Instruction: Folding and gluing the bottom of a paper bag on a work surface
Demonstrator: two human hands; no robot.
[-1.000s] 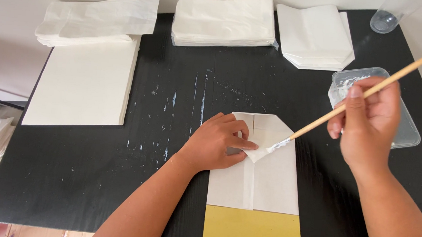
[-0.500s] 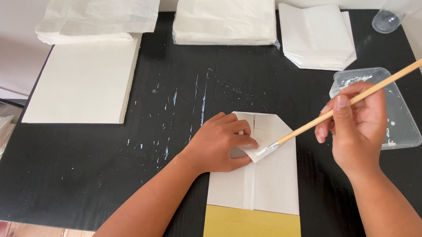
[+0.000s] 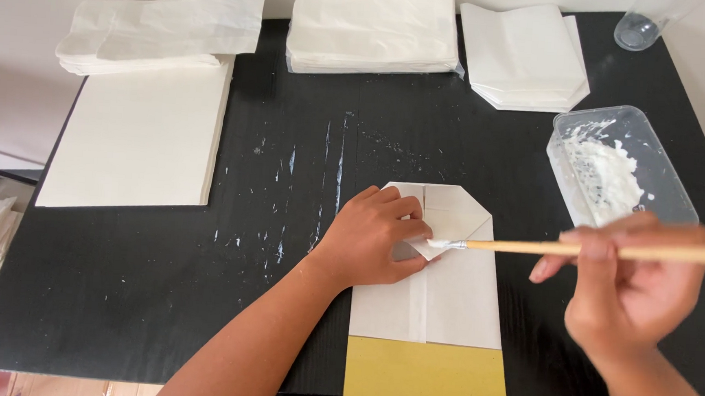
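A white paper bag point(image 3: 452, 298) with folded corners lies flat on the black table point(image 3: 159, 292), its lower end over a yellow sheet point(image 3: 427, 382). My left hand point(image 3: 375, 236) presses down on the folded flap at the bag's top. My right hand point(image 3: 632, 293) grips a thin wooden brush point(image 3: 578, 249) held nearly level. The brush's white, paste-covered tip touches the flap right by my left fingertips.
A clear plastic tub of white paste point(image 3: 615, 169) stands at the right. Stacks of white paper bags point(image 3: 371, 32) point(image 3: 528, 58) point(image 3: 155, 31) line the far edge, flat white sheets point(image 3: 140, 136) lie at the left, and a clear glass point(image 3: 644, 28) stands far right. Dried paste streaks mark the table.
My right hand has dropped lower and toward me, swinging the brush from a steep slant to nearly level. The tip has stayed on the flap. My left hand has not moved.
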